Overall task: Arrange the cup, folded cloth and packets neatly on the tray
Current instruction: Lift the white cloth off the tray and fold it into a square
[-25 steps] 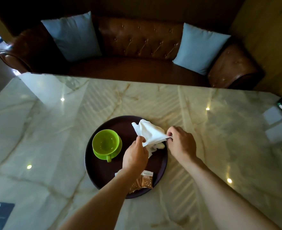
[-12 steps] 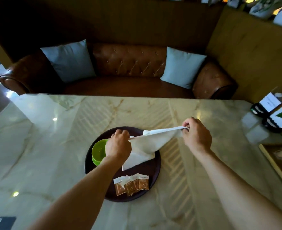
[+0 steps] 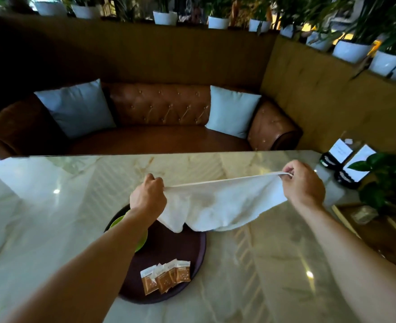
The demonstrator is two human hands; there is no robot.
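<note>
A white cloth (image 3: 218,206) hangs spread out in the air above the table. My left hand (image 3: 148,197) pinches its left corner and my right hand (image 3: 303,184) pinches its right corner. Below it lies a round dark tray (image 3: 192,257). A green cup (image 3: 141,241) stands on the tray's left side, mostly hidden by my left forearm. Several brown and white packets (image 3: 166,276) lie fanned in a row near the tray's front rim.
The marble table (image 3: 250,276) spreads all round the tray. Two card holders (image 3: 346,164) and a potted plant (image 3: 388,183) stand at the right edge. Beyond the far edge is a brown leather sofa (image 3: 159,108) with two blue cushions.
The crumpled cloth was lifted off the tray and pulled open between both hands. My hands moved up and apart, the right one far to the right. The camera tilted upward.
</note>
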